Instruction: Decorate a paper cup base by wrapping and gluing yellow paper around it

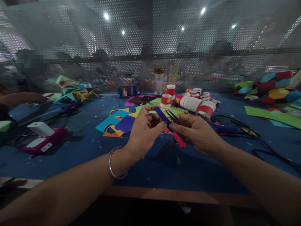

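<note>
Above the blue tabletop, my left hand (150, 125) pinches a purple paper strip (162, 115) between thumb and fingers. My right hand (196, 130) is closed around small scissors (173, 116), whose thin dark blades point up and left beside the strip. The fingers hide the handles. Both hands nearly meet at the strip's lower end. Red paper scraps (179, 139) lie beneath them. To the left of the hands are a purple sheet (125, 123), a light blue sheet (105, 122) and an orange sheet (111, 131) with cutouts.
Red and white paper cups (166, 101) stand behind the hands, with a stack of cups (191, 103) lying to the right. A glass jar (159, 82) stands by the perforated screen. A purple power strip (44, 142) is at left; black cables (242, 128) run at right. Another person's hand (25, 99) reaches in at far left.
</note>
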### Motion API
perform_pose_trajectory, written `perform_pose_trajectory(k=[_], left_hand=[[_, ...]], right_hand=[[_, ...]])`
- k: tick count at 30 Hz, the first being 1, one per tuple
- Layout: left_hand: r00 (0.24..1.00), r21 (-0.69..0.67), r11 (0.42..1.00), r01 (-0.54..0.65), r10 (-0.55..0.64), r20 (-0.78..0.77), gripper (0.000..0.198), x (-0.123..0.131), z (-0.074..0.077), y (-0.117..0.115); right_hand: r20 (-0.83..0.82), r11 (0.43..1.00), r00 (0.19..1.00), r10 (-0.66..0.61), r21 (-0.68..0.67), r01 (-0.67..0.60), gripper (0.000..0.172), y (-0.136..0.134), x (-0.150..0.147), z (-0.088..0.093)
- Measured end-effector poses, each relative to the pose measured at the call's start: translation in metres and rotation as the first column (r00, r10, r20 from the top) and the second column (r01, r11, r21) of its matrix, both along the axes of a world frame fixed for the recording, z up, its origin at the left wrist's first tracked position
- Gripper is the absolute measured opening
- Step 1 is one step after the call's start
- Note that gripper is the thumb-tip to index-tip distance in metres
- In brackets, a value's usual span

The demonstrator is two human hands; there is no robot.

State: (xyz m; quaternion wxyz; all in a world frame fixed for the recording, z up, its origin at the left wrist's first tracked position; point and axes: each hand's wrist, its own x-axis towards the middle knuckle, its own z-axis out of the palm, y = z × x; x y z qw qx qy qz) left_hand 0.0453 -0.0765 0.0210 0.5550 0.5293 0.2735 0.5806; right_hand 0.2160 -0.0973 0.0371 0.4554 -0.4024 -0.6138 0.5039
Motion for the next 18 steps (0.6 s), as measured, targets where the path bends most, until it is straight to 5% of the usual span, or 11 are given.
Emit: perform_pose_trajectory(k=[5,8,18], left_hand=[[0.988,-0.189,0.970,0.151,-0.150,0.023,0.022,-0.0008,-0.0014,-0.0050],[0.976,-0.246,0.945,0.215,-0.217,0.019,0.023,-0.0015,-0.0009,-0.0061],[0.998,-0.093,0.994,0.061,-0.063,-0.017,0.019,-0.0071,0.0034,-0.0003]], right_hand=[[0.001,0.998,1.000,0.002,0.056,-0.002,0.040,0.0002,0.0003,0.0040],[0.028,0.997,1.000,0.011,0.072,-0.013,0.041,0.0001,0.0009,0.0054],[0.092,0.999,0.996,0.015,0.040,-0.019,0.059,0.0019,0.0041,-0.0006]])
